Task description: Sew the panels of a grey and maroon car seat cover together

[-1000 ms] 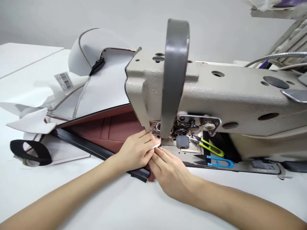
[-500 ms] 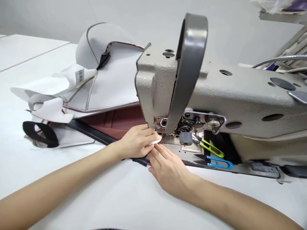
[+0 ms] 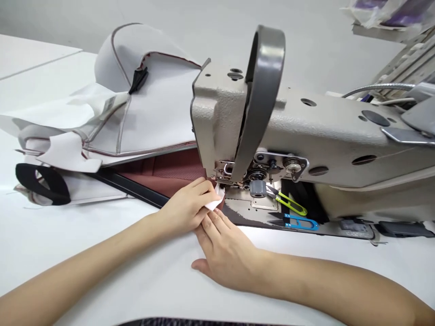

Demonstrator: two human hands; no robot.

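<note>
A grey sewing machine (image 3: 224, 108) stands over a large cover with pale backing (image 3: 163, 108) and a dark red face (image 3: 163, 167). My left hand (image 3: 186, 203) is closed on a small white piece (image 3: 215, 202) at the edge of the cover, just in front of the needle area. The needle itself is hidden. Beside it, my right hand (image 3: 227, 249) lies flat with its thumb apart, its fingertips touching the work near my left fingers. A black strip (image 3: 139, 188) runs along the cover's edge toward my left hand.
Yellow-green thread snips (image 3: 290, 203) and blue thread snips (image 3: 301, 222) lie on the machine bed, right of the needle area. A black strap loop (image 3: 57, 181) is at the cover's left end. Wrapped items (image 3: 401, 11) sit at the upper right.
My right hand has shifted slightly left and down, and its thumb has spread away. More of the white piece shows between my hands. The view has shifted a little.
</note>
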